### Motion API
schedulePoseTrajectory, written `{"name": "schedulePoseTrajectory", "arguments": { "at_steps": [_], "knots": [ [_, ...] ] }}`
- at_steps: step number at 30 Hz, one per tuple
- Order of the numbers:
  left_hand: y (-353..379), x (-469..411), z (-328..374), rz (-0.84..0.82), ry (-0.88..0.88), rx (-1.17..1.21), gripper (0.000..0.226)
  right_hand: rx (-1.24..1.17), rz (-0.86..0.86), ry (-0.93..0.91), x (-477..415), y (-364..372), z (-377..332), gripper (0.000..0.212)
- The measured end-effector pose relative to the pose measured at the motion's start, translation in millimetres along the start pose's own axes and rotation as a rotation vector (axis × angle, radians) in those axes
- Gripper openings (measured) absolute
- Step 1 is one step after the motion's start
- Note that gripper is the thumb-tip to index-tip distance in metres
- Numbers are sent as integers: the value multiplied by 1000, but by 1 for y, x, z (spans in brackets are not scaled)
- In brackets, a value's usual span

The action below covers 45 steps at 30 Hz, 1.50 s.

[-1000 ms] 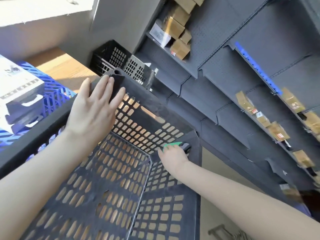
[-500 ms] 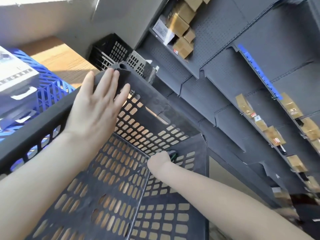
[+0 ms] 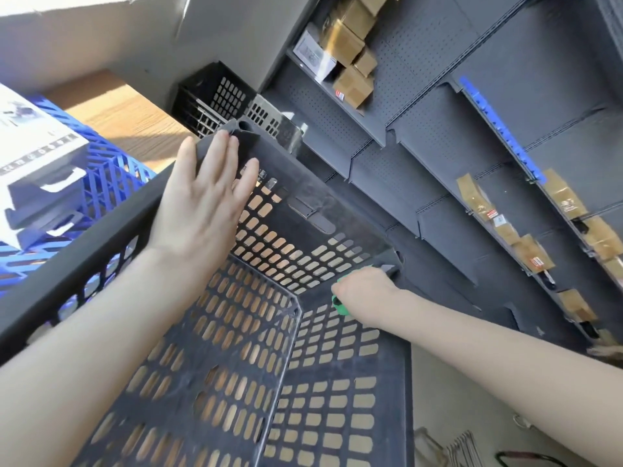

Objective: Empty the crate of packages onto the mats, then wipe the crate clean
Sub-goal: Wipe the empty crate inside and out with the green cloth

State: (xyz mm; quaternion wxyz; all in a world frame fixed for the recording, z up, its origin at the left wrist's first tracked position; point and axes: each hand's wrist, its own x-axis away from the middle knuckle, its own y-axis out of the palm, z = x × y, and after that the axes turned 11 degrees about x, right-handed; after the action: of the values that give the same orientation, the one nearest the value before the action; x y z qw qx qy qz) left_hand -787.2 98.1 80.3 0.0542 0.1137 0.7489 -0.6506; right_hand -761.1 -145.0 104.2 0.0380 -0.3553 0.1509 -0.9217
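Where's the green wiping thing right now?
In the head view, the green cloth peeks out under the right hand, at the far right inside corner of the black crate.

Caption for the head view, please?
Left hand rests on empty black crate; right hand holds green cloth in its corner.

Your dark grey slotted crate [image 3: 303, 203] is empty, its open side facing you; a green cloth [image 3: 339, 306] peeks out at its far right inner corner.
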Motion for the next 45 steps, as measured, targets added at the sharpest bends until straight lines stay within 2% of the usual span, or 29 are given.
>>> {"name": "schedulePoseTrajectory", "arguments": {
  "at_steps": [6, 11, 18, 20, 23, 25, 30, 33, 36, 39, 41, 43, 45],
  "knots": [
    [3, -2, 0, 20, 1, 25, 70, 8, -88, -148, -68, 19, -57, 37],
    [7, -2, 0, 25, 6, 9, 70, 53, -103, -222, -80, 25, -83, 33],
    [14, 0, 2, 54, -9, -10, 70, 90, -62, -609, -29, 7, -98, 29],
    [12, -1, 3, 67, -24, 30, 68, 104, -46, -545, -27, 3, -78, 31],
    [11, -2, 4, 77, -28, 39, 69, 84, -50, -271, -41, 0, -25, 31],
    [12, -2, 5, 82, -33, 31, 70, 63, -41, -176, -46, -2, 0, 33],
    [13, 0, 8, 99, -15, 37, 66, 26, -30, -375, -6, 7, -30, 27],
    [15, 1, 11, 96, 10, 24, 65, -30, 13, -464, 14, 13, -25, 39],
    [15, 2, 12, 92, 15, 6, 67, -71, 36, -401, 12, 21, -5, 46],
    [16, 3, 12, 95, 15, -23, 69, -66, 117, -204, 9, 26, 23, 42],
    [18, 3, 14, 92, 8, -46, 67, -115, 133, -191, 16, 27, 23, 38],
    [18, 3, 16, 77, 1, -77, 70, -181, 96, -320, 33, 25, 5, 37],
    [17, 4, 16, 77, -5, -85, 70, -245, 132, -483, 58, 23, -13, 43]
  ]
}}
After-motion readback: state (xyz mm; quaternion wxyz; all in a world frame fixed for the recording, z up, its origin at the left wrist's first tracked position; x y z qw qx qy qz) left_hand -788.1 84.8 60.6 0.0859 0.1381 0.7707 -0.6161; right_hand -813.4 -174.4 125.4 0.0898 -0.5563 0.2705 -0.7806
